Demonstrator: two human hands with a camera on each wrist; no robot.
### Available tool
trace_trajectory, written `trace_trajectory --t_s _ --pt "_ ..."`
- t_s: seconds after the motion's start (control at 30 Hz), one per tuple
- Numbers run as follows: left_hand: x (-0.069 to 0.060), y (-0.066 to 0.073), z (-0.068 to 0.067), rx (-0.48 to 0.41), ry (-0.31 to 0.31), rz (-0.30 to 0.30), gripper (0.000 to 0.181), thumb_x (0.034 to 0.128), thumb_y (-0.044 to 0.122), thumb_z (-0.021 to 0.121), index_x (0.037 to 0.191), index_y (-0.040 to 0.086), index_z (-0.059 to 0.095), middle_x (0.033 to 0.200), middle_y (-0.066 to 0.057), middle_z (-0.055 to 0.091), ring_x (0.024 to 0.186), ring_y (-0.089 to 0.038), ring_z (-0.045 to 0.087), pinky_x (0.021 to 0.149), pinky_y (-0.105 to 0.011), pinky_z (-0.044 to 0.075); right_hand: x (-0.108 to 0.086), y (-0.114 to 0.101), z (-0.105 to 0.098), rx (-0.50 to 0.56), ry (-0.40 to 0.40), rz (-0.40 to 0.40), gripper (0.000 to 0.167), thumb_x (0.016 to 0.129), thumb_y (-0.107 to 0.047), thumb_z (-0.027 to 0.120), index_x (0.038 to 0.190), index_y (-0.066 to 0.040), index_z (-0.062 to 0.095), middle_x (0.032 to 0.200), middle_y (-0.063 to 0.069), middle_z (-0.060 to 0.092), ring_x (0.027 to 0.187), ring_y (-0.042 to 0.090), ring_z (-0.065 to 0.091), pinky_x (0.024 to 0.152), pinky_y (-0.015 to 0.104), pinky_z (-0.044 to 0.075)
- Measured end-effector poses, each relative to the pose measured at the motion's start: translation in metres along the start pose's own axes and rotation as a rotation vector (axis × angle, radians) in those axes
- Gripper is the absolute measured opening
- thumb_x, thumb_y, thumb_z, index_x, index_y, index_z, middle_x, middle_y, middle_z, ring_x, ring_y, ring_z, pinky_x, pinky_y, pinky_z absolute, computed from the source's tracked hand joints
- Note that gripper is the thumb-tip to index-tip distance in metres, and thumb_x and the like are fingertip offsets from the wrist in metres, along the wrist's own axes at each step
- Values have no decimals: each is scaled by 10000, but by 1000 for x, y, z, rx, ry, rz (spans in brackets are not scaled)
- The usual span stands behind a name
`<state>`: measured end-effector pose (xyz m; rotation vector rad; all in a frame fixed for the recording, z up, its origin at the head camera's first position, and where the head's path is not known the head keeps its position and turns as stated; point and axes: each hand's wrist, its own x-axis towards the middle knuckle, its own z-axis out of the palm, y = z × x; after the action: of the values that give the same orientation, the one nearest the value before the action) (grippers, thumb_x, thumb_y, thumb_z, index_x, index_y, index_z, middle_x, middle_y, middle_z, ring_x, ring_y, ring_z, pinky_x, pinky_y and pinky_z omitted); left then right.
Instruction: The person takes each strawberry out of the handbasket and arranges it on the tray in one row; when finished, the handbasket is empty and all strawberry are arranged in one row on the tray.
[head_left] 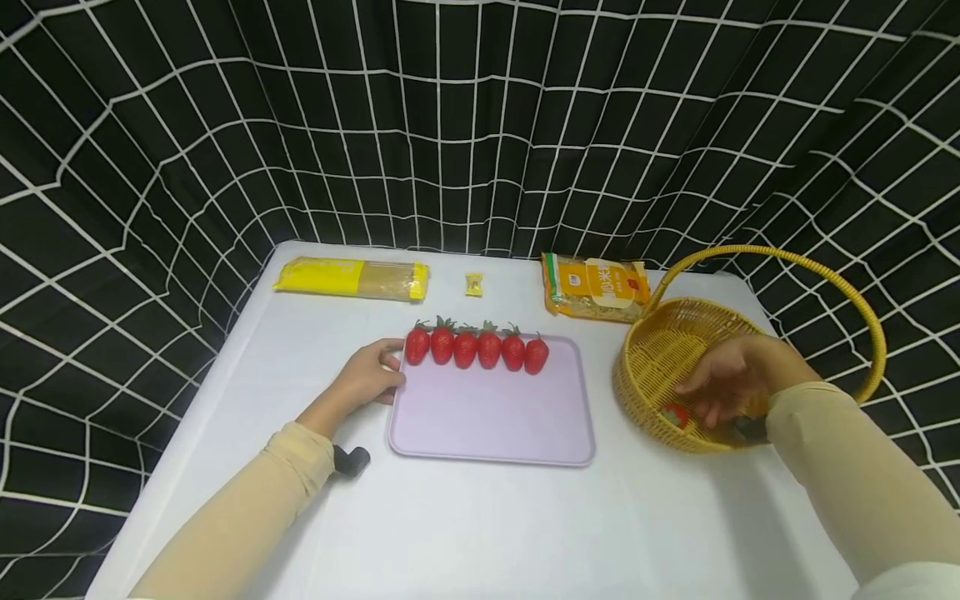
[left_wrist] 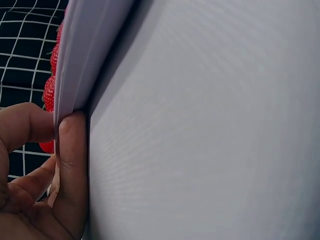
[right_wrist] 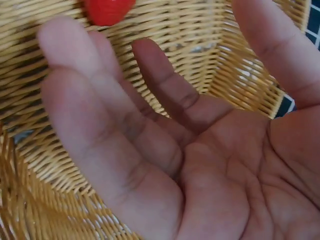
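My left hand (head_left: 365,375) holds the left edge of a pale lilac tray (head_left: 491,417). In the left wrist view, the thumb lies over the rim and a finger (left_wrist: 73,165) is tucked beneath it. Several red strawberries (head_left: 489,348) with green leaves stand in a row along the tray's far edge. My right hand (head_left: 738,371) is inside a yellow wicker basket (head_left: 637,400), its fingers loosely spread and palm bare in the right wrist view. A red strawberry (right_wrist: 107,10) lies in the basket just beyond the fingertips.
Along the table's back lie a yellow pack of noodles (head_left: 352,278), a small yellow wrapped sweet (head_left: 474,284) and an orange-yellow food bag (head_left: 596,287). The basket's tall handle (head_left: 847,287) arches over my right wrist. A black curtain with white grid lines (head_left: 480,125) surrounds the white table (head_left: 480,533).
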<state>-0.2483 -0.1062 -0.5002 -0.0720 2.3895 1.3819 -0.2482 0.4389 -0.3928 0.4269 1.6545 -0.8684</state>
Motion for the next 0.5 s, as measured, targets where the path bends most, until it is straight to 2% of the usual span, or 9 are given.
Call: trace_trajectory --t_s 0.1,0.23,0.3,0.4,0.47,0.5 --pt "-1 1 -1 2 4 -8 749 791 57 695 1478 157 415 1105 -140 558 795 -247 658 605 -311 614 0 -2 5 17 -19 3 359 1000 -247 530 1206 46 519 886 154 662 797 232 692 845 327 569" --pt "-2 1 -1 -4 0 -9 749 792 53 693 1480 151 412 1111 -147 557 798 -250 662 608 -313 615 6 -9 9 -40 -47 -70 328 1017 -215 483 1182 59 558 931 180 688 806 212 703 806 296 580" --pt "-2 1 -1 -6 -3 -5 747 794 48 689 1479 149 411 1115 -148 557 799 -252 664 609 -313 615 8 -14 9 -87 -11 -168 281 1016 -187 489 1130 55 576 946 177 683 838 225 688 828 321 577" --pt "-1 1 0 -13 -5 2 747 790 41 688 1477 146 413 1115 -149 557 796 -255 666 608 -318 616 7 -22 7 -134 109 -303 225 994 -156 535 1082 50 560 974 172 653 901 269 646 902 406 550" --pt "0 1 0 -15 -5 9 746 788 36 684 1476 140 414 1115 -150 556 791 -252 666 607 -320 616 7 -24 5 -147 157 -337 219 980 -146 563 1069 54 559 969 161 632 912 280 624 917 437 541" --pt "0 0 0 -18 -5 10 747 786 34 685 1475 141 416 1113 -150 556 790 -255 667 607 -323 617 7 -23 6 -152 166 -319 226 979 -158 562 1065 51 563 962 157 632 901 281 630 907 436 546"
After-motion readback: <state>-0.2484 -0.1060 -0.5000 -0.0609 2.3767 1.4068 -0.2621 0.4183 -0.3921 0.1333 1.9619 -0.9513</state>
